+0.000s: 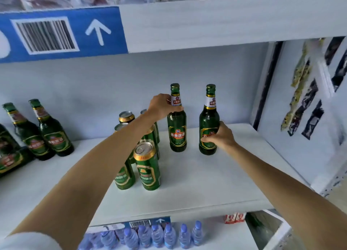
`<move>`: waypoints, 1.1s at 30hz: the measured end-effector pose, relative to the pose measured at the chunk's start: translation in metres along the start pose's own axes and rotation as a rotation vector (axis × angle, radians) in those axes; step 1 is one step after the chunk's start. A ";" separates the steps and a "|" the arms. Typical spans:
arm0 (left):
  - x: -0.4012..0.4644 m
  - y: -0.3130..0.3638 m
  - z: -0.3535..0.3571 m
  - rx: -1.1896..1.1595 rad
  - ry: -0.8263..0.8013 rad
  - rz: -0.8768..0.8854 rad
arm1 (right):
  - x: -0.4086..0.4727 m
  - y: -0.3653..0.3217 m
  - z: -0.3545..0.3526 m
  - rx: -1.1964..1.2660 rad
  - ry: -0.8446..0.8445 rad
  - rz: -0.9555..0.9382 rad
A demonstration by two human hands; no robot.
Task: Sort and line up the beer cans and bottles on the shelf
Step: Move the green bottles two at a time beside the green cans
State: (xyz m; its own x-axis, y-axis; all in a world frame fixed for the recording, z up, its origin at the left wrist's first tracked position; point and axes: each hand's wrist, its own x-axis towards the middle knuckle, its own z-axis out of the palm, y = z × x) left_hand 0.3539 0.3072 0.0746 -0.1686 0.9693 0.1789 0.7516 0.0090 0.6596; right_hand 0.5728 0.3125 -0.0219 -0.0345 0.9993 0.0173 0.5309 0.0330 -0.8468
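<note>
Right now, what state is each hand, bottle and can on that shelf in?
Left hand: grips left bottle's neck.
Right hand: grips right bottle's body.
Left bottle: upright, capped.
Right bottle: upright, capped.
Front can: upright, sealed.
Far-left bottles: standing, capped.

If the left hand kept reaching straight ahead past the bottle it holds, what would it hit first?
Probably the pale blue back wall. The left hand grips the neck of a green glass beer bottle, and nothing shows behind it, though depth is unclear.
</note>
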 end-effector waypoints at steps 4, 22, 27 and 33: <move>0.034 -0.014 0.003 0.011 0.003 -0.016 | 0.039 -0.002 0.012 -0.007 -0.016 0.007; 0.076 -0.048 0.013 0.041 -0.047 -0.042 | 0.099 -0.005 0.061 0.006 -0.029 0.031; 0.079 -0.042 0.012 0.075 -0.030 -0.014 | 0.097 -0.016 0.065 -0.052 -0.013 -0.025; 0.073 -0.053 0.018 0.093 -0.075 -0.014 | 0.077 -0.014 0.081 -0.094 -0.027 -0.023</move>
State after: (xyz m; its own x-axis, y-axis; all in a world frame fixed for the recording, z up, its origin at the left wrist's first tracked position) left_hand 0.3132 0.3818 0.0393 -0.1344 0.9845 0.1129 0.8059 0.0423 0.5905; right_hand 0.4944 0.3877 -0.0517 -0.0703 0.9973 0.0208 0.6067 0.0593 -0.7927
